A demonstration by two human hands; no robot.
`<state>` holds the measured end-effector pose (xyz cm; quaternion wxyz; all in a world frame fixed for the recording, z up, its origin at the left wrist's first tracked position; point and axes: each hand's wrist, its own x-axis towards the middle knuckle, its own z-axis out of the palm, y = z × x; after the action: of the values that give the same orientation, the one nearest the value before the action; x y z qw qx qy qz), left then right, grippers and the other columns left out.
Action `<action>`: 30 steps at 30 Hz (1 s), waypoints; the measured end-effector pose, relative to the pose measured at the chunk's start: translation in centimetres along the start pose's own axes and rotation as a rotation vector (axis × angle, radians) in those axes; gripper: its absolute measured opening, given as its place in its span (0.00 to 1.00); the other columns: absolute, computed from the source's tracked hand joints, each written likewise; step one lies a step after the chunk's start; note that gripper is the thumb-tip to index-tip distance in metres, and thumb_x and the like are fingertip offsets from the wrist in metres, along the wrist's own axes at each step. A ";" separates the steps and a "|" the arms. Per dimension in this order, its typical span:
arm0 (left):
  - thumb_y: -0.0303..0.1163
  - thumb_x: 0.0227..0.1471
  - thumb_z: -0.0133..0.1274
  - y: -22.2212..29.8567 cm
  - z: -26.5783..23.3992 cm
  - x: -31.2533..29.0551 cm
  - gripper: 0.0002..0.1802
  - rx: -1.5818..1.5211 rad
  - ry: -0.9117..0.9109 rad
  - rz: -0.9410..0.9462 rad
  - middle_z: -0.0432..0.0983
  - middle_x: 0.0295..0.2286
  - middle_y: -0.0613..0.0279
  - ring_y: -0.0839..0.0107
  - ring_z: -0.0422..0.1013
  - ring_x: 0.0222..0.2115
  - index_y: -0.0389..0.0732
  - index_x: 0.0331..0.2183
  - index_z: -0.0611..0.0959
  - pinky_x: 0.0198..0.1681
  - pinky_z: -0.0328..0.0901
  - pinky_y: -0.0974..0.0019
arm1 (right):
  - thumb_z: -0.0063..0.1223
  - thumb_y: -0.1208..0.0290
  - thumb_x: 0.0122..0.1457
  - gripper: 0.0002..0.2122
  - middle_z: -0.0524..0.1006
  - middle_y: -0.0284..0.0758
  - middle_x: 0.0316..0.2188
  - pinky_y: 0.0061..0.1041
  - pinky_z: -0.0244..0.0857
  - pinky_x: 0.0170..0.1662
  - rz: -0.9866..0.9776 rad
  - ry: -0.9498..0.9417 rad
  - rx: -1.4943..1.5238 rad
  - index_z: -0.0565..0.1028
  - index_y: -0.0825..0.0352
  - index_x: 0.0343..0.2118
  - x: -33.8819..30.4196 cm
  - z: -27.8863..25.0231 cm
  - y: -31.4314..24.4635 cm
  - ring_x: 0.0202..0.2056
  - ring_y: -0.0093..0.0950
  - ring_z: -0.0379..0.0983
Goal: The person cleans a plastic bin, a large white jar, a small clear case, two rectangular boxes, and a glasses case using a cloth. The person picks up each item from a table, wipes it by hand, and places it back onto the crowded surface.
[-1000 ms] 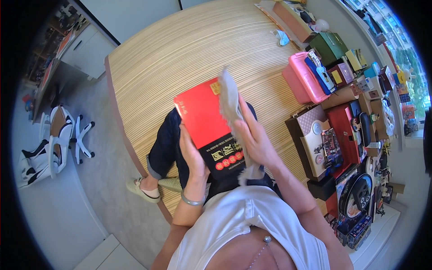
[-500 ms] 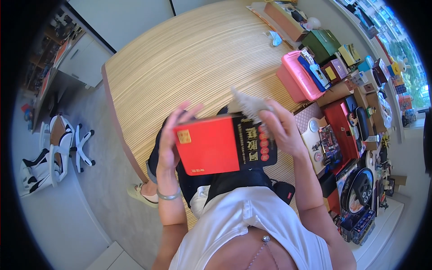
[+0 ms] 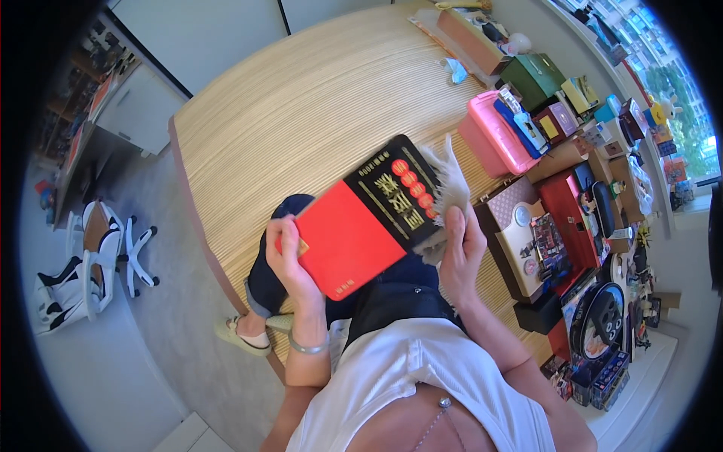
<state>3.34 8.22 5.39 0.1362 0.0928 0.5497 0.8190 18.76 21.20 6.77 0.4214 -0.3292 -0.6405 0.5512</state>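
A flat red and black box [image 3: 349, 239] is held up over my lap, tilted so that its black end points up and to the right. My left hand [image 3: 292, 260] grips the red end at the lower left, thumb on the front face. In my right hand [image 3: 462, 252] is a pale grey cloth [image 3: 450, 181] with frayed edges. The cloth lies against the black end, partly hiding that edge. My right thumb shows over it, while the other fingers are mostly out of sight.
Around me spreads a ribbed mat [image 3: 301, 113]. Along the right stand a pink bin [image 3: 489, 132], a green box [image 3: 533, 75], an open red box [image 3: 565, 215] and a round black case [image 3: 599, 316]. A white chair [image 3: 94, 264] is on the left floor.
The box has turned, its black end swinging upward. My left hand has closed on the red end. My right hand has moved lower, with the cloth now along the black end.
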 end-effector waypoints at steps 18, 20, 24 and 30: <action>0.41 0.64 0.41 -3.0 1.5 -1.3 0.25 0.166 -0.356 -0.183 0.68 0.49 0.59 0.75 0.62 0.49 0.34 0.56 0.63 0.54 0.57 0.71 | 0.46 0.82 0.57 0.17 0.69 0.41 0.39 0.25 0.63 0.40 -0.169 -0.111 -0.117 0.66 0.76 0.51 -2.5 1.8 2.7 0.37 0.30 0.68; 0.39 0.65 0.39 -3.8 1.1 -1.1 0.20 0.104 -0.306 -0.247 0.71 0.43 0.62 0.79 0.66 0.43 0.36 0.52 0.67 0.49 0.61 0.74 | 0.49 0.85 0.52 0.15 0.68 0.42 0.33 0.26 0.64 0.34 -0.375 -0.165 -0.269 0.69 0.75 0.45 -2.6 2.0 1.2 0.30 0.37 0.68; 0.45 0.65 0.37 -5.0 0.0 -0.1 0.21 -0.079 -0.162 -0.389 0.74 0.40 0.63 0.79 0.70 0.38 0.38 0.49 0.71 0.43 0.66 0.73 | 0.52 0.84 0.51 0.11 0.65 0.39 0.21 0.26 0.60 0.23 -0.272 -0.407 -0.293 0.73 0.72 0.39 -3.3 0.2 0.6 0.21 0.31 0.67; 0.50 0.64 0.36 -5.1 -0.7 -0.7 0.24 -0.236 -0.219 -0.695 0.76 0.33 0.63 0.77 0.74 0.28 0.40 0.45 0.73 0.31 0.71 0.73 | 0.38 0.65 0.62 0.16 0.74 0.35 0.42 0.28 0.65 0.45 0.149 -0.270 0.609 0.71 0.67 0.48 2.6 -1.0 -4.9 0.41 0.29 0.72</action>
<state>4.39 9.25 0.41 0.4733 -0.0287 0.4323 0.7670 18.79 23.10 12.09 0.3701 -0.1584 -0.4707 0.7851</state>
